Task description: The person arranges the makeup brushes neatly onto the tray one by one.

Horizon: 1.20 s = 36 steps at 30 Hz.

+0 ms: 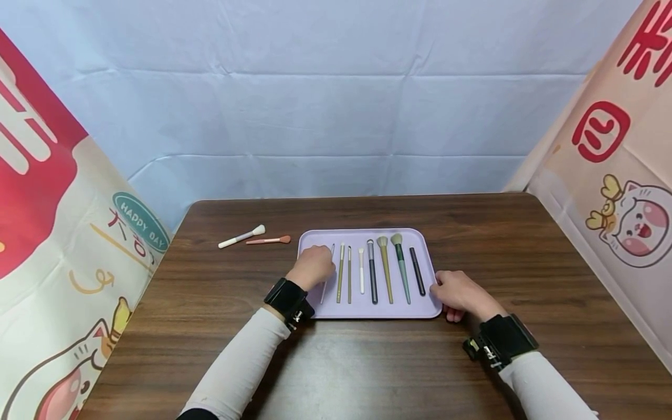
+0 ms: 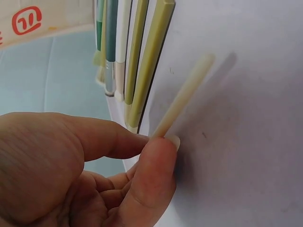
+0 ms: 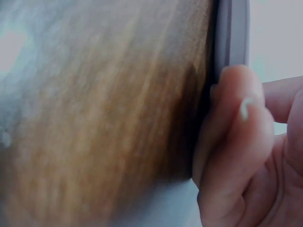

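Note:
On the lilac tray (image 1: 346,314), my left hand (image 1: 313,268) pinches a thin pale makeup brush (image 1: 324,290) at the left end. Its pale handle (image 2: 187,92) sticks out past thumb and fingertip in the left wrist view; the pinched part is hidden. To its right lie several makeup brushes in a row, among them two slim olive ones (image 1: 340,280), a short white one (image 1: 361,274) and a green one (image 1: 402,271). At the tray's right edge, my right hand (image 1: 462,294) grips the rim (image 3: 233,38) with bent fingers.
Left of the tray, a white makeup brush (image 1: 241,236) and a pinkish-brown one (image 1: 269,240) lie on the wooden table (image 1: 220,291). A pale cloth (image 1: 325,116) hangs behind the table, with printed cloths (image 1: 593,192) at both sides.

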Motion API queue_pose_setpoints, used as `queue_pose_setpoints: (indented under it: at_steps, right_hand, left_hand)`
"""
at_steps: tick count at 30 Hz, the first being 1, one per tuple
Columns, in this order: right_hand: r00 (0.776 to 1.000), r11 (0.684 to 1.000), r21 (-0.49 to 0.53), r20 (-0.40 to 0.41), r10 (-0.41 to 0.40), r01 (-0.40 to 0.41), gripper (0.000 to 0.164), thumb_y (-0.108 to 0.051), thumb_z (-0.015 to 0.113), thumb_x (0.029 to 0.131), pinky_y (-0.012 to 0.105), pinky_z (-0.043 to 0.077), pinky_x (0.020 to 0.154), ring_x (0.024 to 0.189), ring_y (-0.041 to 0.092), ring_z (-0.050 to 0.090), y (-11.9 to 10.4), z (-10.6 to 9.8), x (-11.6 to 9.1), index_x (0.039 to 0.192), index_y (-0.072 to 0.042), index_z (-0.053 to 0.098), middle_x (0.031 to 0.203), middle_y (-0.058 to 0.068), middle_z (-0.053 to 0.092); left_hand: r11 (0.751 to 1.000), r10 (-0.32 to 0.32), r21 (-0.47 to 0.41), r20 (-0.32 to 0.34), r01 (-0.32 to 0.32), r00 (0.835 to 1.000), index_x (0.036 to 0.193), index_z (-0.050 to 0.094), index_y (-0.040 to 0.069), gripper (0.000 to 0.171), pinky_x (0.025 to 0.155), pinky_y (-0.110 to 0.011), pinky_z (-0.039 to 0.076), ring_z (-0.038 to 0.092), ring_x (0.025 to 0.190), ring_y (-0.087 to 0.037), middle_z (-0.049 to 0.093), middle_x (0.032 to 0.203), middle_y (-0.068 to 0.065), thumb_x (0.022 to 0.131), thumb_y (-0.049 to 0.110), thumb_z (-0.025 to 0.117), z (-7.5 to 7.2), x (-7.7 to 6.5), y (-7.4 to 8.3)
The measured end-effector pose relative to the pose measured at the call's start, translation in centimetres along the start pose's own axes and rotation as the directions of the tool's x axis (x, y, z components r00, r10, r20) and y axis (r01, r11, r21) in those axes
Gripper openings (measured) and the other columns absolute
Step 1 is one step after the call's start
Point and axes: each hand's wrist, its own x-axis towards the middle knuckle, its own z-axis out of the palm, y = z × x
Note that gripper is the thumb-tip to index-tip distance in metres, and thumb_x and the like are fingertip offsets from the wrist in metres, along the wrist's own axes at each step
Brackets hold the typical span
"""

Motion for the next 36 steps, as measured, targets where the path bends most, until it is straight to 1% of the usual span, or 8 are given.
queue_pose_setpoints:
  at_steps: [8, 16, 22, 26, 31, 34, 36]
  right_hand:
    - [1.0, 1.0, -0.002, 0.002, 0.0, 0.0, 0.015, -0.01, 0.048, 0.096, 0.032, 0.052, 0.043, 0.044, 0.018, 0.061, -0.01, 0.0, -0.04, 0.097, 0.001, 0.058, 0.064, 0.011, 0.06]
    - [1.0, 1.0, -0.003, 0.001, -0.003, 0.003, 0.015, -0.01, 0.048, 0.096, 0.032, 0.052, 0.043, 0.044, 0.018, 0.061, 0.01, 0.03, 0.0, 0.098, 0.001, 0.058, 0.064, 0.011, 0.06]
    - [1.0, 1.0, -0.006, 0.002, -0.002, 0.002, 0.015, -0.01, 0.047, 0.096, 0.033, 0.052, 0.043, 0.044, 0.018, 0.061, 0.05, 0.02, 0.04, 0.098, 0.0, 0.058, 0.064, 0.012, 0.06]
    - [1.0, 1.0, -0.004, 0.005, -0.002, 0.002, 0.014, -0.011, 0.047, 0.097, 0.033, 0.052, 0.043, 0.045, 0.018, 0.061, 0.02, 0.0, 0.02, 0.095, -0.001, 0.057, 0.064, 0.012, 0.06]
    - [1.0, 1.0, -0.005, 0.008, 0.004, -0.004, 0.014, -0.011, 0.047, 0.097, 0.033, 0.052, 0.043, 0.045, 0.019, 0.061, 0.0, -0.01, -0.01, 0.094, -0.001, 0.056, 0.065, 0.012, 0.059]
    - [1.0, 1.0, -0.009, 0.009, 0.007, -0.007, 0.014, -0.011, 0.047, 0.098, 0.033, 0.052, 0.043, 0.045, 0.019, 0.061, -0.02, -0.03, -0.02, 0.095, -0.001, 0.056, 0.066, 0.012, 0.059]
    - [1.0, 1.0, -0.01, 0.008, 0.008, -0.008, 0.014, -0.011, 0.047, 0.098, 0.033, 0.052, 0.043, 0.045, 0.019, 0.061, -0.03, -0.04, 0.0, 0.095, -0.001, 0.056, 0.066, 0.012, 0.059]
  left_hand:
    - [1.0, -0.006, -0.007, 0.025, 0.006, 1.0, 0.077, 0.065, 0.006, 0.024, 0.055, -0.027, 0.046, 0.06, 0.048, -0.015, 0.062, 0.056, -0.002, 0.098, 0.013, 0.056, 0.02, -0.09, 0.24]
    - [1.0, -0.021, -0.023, 0.03, 0.021, 0.999, 0.09, 0.065, 0.002, 0.018, 0.053, -0.026, 0.047, 0.06, 0.048, -0.016, 0.062, 0.064, -0.005, 0.1, 0.013, 0.054, 0.04, -0.1, 0.32]
    - [0.999, -0.025, -0.019, 0.027, 0.025, 0.999, 0.093, 0.065, 0.001, 0.018, 0.053, -0.027, 0.047, 0.06, 0.051, -0.017, 0.062, 0.068, -0.006, 0.1, 0.013, 0.054, 0.05, -0.1, 0.4]
    - [1.0, -0.027, -0.009, 0.029, 0.027, 0.999, 0.091, 0.065, 0.002, 0.019, 0.054, -0.027, 0.046, 0.06, 0.052, -0.018, 0.062, 0.063, -0.004, 0.1, 0.014, 0.054, 0.01, -0.1, 0.44]
    - [0.999, -0.03, -0.027, 0.042, 0.031, 0.999, 0.083, 0.065, 0.004, 0.022, 0.053, -0.026, 0.046, 0.06, 0.048, -0.016, 0.062, 0.057, -0.003, 0.1, 0.014, 0.054, -0.03, -0.11, 0.39]
    - [0.999, -0.028, -0.042, 0.049, 0.03, 0.998, 0.084, 0.064, 0.004, 0.022, 0.052, -0.026, 0.045, 0.059, 0.046, -0.016, 0.062, 0.057, -0.003, 0.1, 0.015, 0.054, -0.11, -0.12, 0.39]
    - [0.999, -0.024, -0.044, 0.043, 0.025, 0.999, 0.086, 0.065, 0.003, 0.022, 0.052, -0.027, 0.046, 0.059, 0.046, -0.016, 0.062, 0.059, -0.004, 0.1, 0.015, 0.054, -0.2, -0.19, 0.42]
